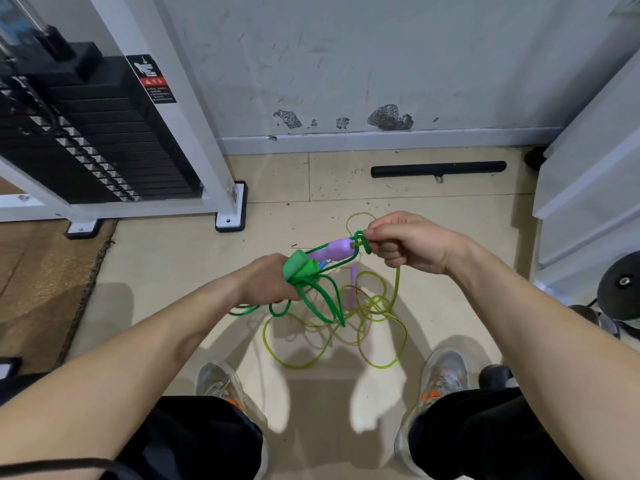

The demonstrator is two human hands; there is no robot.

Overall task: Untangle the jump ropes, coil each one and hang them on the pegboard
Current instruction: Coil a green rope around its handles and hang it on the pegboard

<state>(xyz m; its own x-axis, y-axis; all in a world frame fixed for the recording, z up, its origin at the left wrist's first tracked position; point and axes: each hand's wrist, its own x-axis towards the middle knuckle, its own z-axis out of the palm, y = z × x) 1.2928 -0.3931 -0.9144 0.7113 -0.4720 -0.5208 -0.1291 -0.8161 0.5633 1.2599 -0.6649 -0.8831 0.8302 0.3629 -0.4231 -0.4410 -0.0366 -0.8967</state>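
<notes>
A tangle of jump ropes hangs between my hands above the tiled floor. My left hand [266, 278] grips two green handles [299, 266] and a bunch of dark green cord [323, 299]. My right hand [407, 244] pinches the cord at the end of a purple handle [337, 249], where dark green cord loops around it. A yellow-green translucent rope [381, 327] dangles in loose loops below, and a second purple handle [354, 284] hangs among them. A thin tan cord is mixed in. No pegboard is in view.
A weight-stack machine [86, 140] with a white frame [221, 188] stands at the left, with a brown mat [45, 278] beside it. A black bar [438, 169] lies by the scuffed wall. White shelving [588, 188] and a dumbbell [620, 289] are at the right. My shoes [443, 375] are below.
</notes>
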